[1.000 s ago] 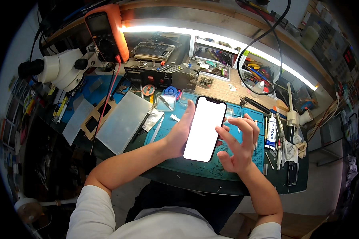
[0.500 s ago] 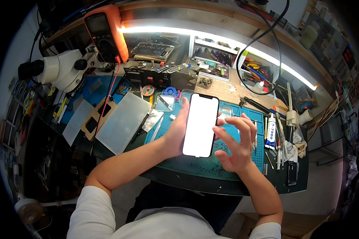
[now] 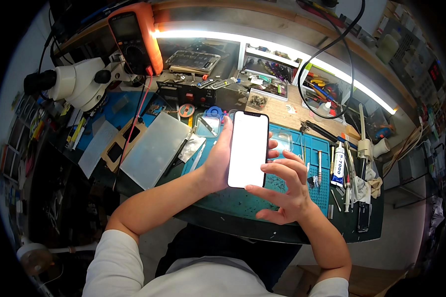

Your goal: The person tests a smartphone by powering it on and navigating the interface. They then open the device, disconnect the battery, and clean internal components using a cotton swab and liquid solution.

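Clasping phone (image 3: pixel 248 148) in left hand (image 3: pixel 220 161), with right hand (image 3: pixel 285 193) spread at lower edge. Beyond: small parts (image 3: pixel 257 101) in box (image 3: pixel 249 106), slim tool (image 3: pixel 208 126) in case (image 3: pixel 202 131), tub (image 3: pixel 284 140) partly behind phone.

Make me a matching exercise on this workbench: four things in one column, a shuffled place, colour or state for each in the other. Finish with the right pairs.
Things:
1. phone
2. multimeter
3. microscope
4. glue tube

Descriptions:
A. white body with black knobs
B. lying to the right of the teal mat
C. held in the left hand, screen glowing white
D. orange casing

Right pairs: 1-C, 2-D, 3-A, 4-B
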